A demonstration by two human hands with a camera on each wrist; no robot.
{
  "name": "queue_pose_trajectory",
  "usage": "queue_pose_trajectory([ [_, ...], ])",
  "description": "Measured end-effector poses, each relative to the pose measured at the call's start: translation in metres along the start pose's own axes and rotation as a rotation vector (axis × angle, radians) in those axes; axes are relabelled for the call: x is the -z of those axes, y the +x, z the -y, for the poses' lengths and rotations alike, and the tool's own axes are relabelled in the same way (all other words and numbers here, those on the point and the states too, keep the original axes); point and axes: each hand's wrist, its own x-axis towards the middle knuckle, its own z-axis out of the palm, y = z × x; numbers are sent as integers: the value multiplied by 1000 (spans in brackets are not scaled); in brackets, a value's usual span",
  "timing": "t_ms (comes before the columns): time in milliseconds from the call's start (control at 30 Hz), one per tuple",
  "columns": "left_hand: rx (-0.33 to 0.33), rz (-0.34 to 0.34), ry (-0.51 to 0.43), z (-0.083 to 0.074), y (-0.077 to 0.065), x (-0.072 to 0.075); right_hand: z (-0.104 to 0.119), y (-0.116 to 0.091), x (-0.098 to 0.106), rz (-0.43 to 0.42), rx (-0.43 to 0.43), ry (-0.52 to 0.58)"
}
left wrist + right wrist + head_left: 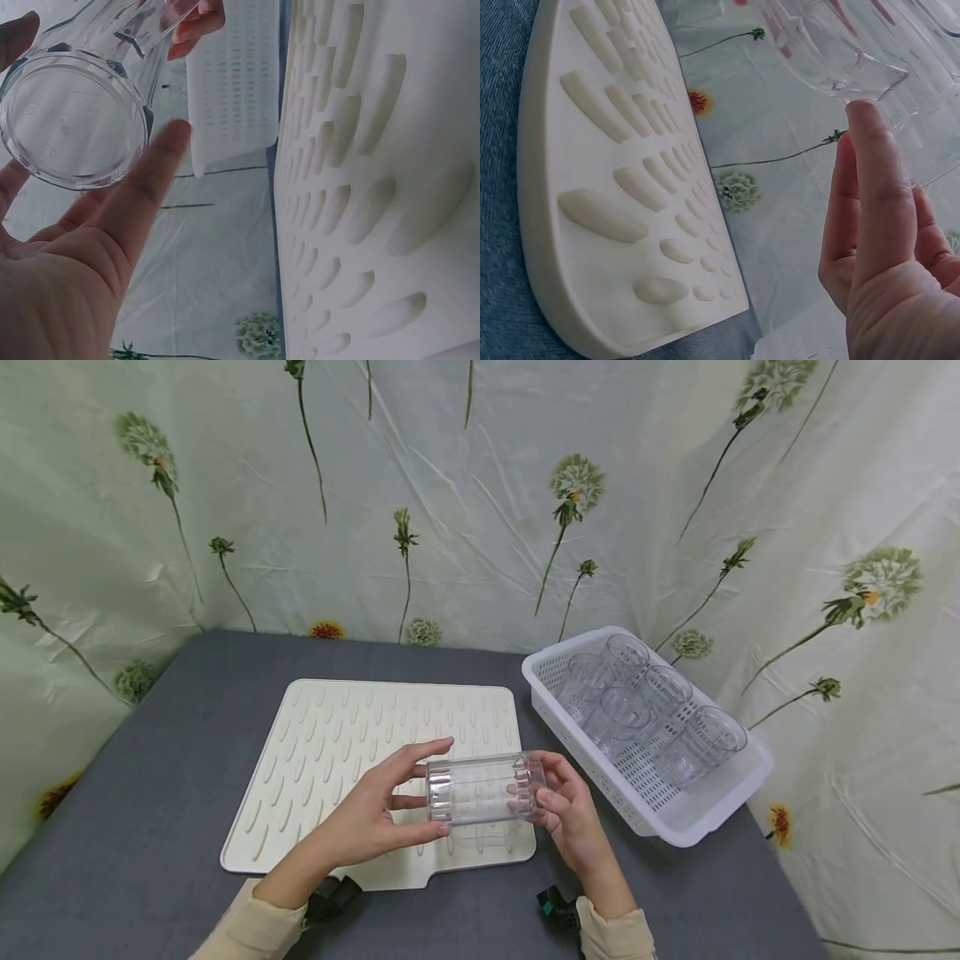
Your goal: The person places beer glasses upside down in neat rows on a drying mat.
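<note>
A clear drinking glass [483, 789] is held sideways above the white drying mat [360, 731] in the head view. My left hand [378, 810] spans its left end, thumb below and fingers above and behind. The left wrist view shows the round glass base [75, 120] facing that palm, with small embossed marks. At the other end, my right hand [566, 810] grips the glass between thumb and fingers. In the right wrist view, the thumb [881, 187] meets the faceted glass wall [840, 67].
A white perforated basket [592, 764] stands to the right of the mat, with several clear glasses [630, 714] inside. Beneath lies a dark grey tabletop [135, 777]. A flower-patterned curtain [465, 527] hangs behind and along the right side.
</note>
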Motion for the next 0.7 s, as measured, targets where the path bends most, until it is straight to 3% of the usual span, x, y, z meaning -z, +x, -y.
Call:
queue_pose_trajectory([
  [300,-17,-7,29,-3,1,0,-4,1,1,0,-8,5],
  [700,-120,-57,23,4,1,1,-6,2,0,39,-47,27],
])
